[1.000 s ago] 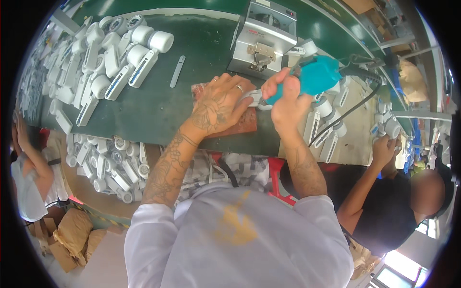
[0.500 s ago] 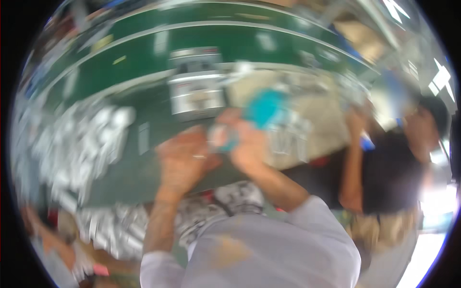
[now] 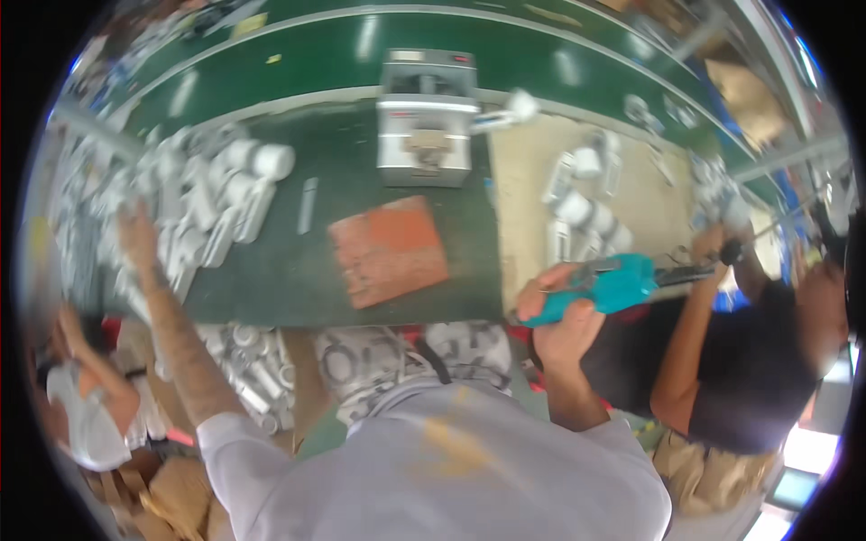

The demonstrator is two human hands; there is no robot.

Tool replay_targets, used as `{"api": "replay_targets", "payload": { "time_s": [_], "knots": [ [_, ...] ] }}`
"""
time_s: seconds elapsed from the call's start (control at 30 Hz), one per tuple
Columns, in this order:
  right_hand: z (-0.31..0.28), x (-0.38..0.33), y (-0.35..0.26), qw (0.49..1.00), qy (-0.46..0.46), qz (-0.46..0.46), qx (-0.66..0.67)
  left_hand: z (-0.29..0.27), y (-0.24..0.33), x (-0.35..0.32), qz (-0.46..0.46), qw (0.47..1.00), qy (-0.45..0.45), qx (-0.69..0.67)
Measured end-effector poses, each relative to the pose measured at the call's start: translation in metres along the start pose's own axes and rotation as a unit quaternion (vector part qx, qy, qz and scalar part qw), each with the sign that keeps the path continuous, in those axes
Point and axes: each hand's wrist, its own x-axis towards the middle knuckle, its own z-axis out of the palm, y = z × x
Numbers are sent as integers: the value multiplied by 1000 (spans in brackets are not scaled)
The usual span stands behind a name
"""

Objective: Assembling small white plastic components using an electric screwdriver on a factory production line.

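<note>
My left hand (image 3: 138,238) stretches out to the far left, its blurred fingers apart at the edge of a heap of white plastic parts (image 3: 206,194), many with round ends. I cannot see anything held in it. On the right, my right hand (image 3: 566,329) is closed around a teal electric screwdriver (image 3: 606,287), which lies sideways in front of my body with its dark end to the right. Between my hands, a worn orange-red pad (image 3: 390,250) rests on the dark green table (image 3: 271,288).
Behind the pad stands a grey-and-white boxy device (image 3: 424,135). More white parts (image 3: 591,212) lie on a beige sheet (image 3: 521,180) to the right. A co-worker in a dark shirt (image 3: 740,361) sits close at the right; another person (image 3: 95,406) is at the left. A box of white parts (image 3: 257,374) stands below the table edge.
My hands were together over the middle with the screwdriver and a small pale part. My left hand has moved left to the heap; my right has drawn right with the screwdriver, uncovering the pad.
</note>
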Motion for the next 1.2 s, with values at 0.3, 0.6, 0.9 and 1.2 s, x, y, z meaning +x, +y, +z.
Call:
{"api": "replay_targets", "payload": {
  "time_s": [0.3,0.6,0.9,1.2],
  "knots": [
    [-41,-27,-36,991,96,-40,-88,-167,543,-230,315,791,-305,-425],
    [-51,-39,-37,992,78,-33,-95,-118,624,-329,358,753,-472,-285],
    [-25,18,0,991,46,-58,-110,-145,509,-287,304,752,-307,-497],
    [68,108,34,990,-31,-129,-40,-115,428,-247,307,820,-287,-387]
  ]
}}
